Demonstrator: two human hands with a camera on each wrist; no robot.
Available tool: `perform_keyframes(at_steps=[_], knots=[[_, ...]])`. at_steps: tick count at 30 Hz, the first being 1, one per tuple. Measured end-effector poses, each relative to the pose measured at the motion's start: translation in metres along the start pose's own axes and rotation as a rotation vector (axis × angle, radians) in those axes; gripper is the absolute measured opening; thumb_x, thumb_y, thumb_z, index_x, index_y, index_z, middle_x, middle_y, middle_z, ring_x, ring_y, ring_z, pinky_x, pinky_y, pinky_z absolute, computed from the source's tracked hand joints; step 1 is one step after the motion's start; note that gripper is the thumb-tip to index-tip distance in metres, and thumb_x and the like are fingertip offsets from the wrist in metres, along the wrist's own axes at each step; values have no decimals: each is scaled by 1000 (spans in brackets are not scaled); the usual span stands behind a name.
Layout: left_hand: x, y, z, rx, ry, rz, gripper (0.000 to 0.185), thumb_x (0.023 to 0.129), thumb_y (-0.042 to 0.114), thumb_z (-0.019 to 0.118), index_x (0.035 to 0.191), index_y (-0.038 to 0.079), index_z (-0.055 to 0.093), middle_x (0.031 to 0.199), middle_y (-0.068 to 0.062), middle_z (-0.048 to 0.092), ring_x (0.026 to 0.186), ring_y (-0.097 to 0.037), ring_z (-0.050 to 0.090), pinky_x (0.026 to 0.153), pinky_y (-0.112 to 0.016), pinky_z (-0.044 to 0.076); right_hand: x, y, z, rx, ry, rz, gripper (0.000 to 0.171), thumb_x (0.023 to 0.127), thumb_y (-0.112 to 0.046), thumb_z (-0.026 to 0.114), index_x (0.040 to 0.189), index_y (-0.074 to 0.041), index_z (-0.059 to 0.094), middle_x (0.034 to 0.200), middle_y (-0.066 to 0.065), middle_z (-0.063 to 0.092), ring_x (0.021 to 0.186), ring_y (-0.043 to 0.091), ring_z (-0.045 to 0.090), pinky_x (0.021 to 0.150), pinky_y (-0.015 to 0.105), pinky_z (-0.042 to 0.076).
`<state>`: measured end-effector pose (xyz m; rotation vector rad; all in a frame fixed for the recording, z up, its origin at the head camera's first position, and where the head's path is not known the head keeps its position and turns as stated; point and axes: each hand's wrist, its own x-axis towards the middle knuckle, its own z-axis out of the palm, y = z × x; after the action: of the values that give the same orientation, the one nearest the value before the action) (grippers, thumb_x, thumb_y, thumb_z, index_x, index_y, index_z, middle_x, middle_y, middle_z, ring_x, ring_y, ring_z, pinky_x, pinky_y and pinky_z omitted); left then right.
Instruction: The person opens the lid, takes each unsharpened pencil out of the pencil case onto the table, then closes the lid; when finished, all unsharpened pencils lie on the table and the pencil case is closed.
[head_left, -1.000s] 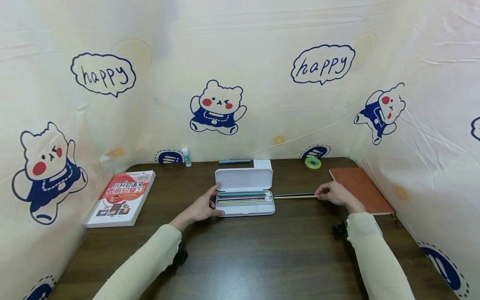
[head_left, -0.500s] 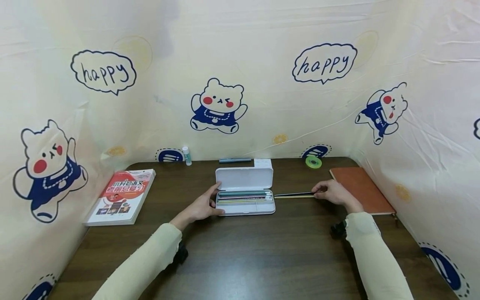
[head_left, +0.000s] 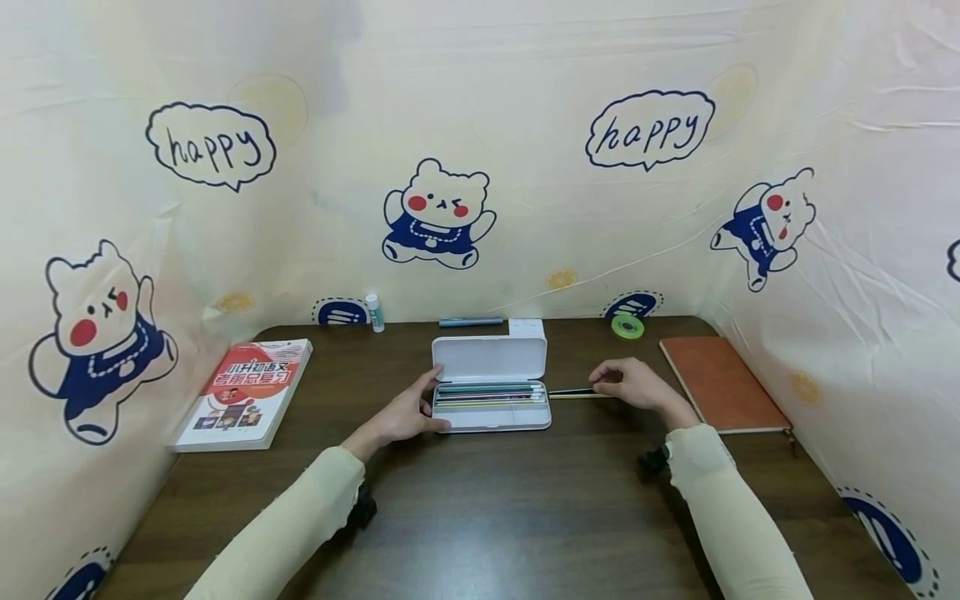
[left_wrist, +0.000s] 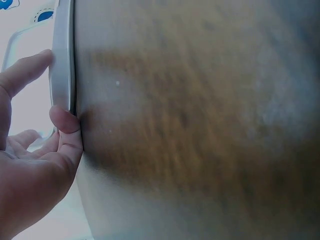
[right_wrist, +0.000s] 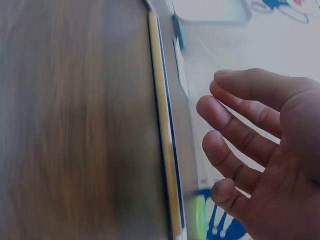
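In the middle of the frame, an open white rectangular pencil case point(head_left: 480, 418), lid folded back toward the top, perhaps to leave the inside within reach. Inside, a row of slim coloured pencils point(head_left: 480, 393), laid lengthwise, seemingly to suit the long, narrow shape. Gripped at its left end by the left hand point(head_left: 402, 415), thumb at the front corner, presumably to keep it steady. Just right of centre, slender black and yellow sticks point(right_wrist: 160, 95) (probably pencils too), flat on the dark brown wooden surface point(head_left: 480, 517), roughly in line with the row; whether touching the case, cannot tell. Near their right end, the right hand point(head_left: 636, 385), fingers loosely bent and slightly apart, pinching nothing in the wrist view. Farther out, placed at the edges, apparently to leave working room: at left, a thick red-and-white paperback book point(head_left: 240, 396); at right, a brown leather-look notebook point(head_left: 723, 383); toward the back, a round green tape roll point(head_left: 627, 327).
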<state>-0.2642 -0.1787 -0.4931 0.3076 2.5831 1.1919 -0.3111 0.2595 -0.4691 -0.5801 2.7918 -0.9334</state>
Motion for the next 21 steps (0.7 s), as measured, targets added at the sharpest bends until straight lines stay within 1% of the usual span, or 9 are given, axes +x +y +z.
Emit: perform_keyframes(at_steps=[7, 11, 18, 21], knots=[[-1, 1, 2, -2, 5, -18, 103, 82, 22, 83, 161, 28, 17, 151, -13, 45, 85, -18, 53, 72, -29, 45, 11, -24, 13, 10, -41, -34, 20, 94, -20, 69, 110, -8, 73, 97, 1, 71, 87, 16, 59, 81, 34, 49], [-2, 2, 2, -4, 4, -13, 103, 82, 22, 83, 161, 26, 17, 150, -14, 45, 84, -18, 53, 71, -29, 45, 17, -38, 21, 16, -65, -58, 21, 94, -20, 68, 111, -8, 72, 97, 1, 71, 88, 16, 59, 82, 34, 50], [-1, 2, 1, -8, 7, -8, 103, 82, 21, 83, 161, 23, 17, 150, -16, 45, 84, -17, 53, 70, -28, 45, 26, -57, 37, -1, -101, -102, 15, 93, -17, 70, 107, -13, 73, 99, -1, 72, 83, 14, 57, 75, 30, 48], [-1, 2, 1, -5, 7, -8, 103, 82, 22, 83, 161, 24, 17, 150, -15, 45, 85, -17, 53, 70, -28, 45, 30, -62, 43, -9, -125, -135, 13, 92, -14, 70, 105, -12, 73, 98, -1, 72, 83, 13, 58, 77, 31, 49]])
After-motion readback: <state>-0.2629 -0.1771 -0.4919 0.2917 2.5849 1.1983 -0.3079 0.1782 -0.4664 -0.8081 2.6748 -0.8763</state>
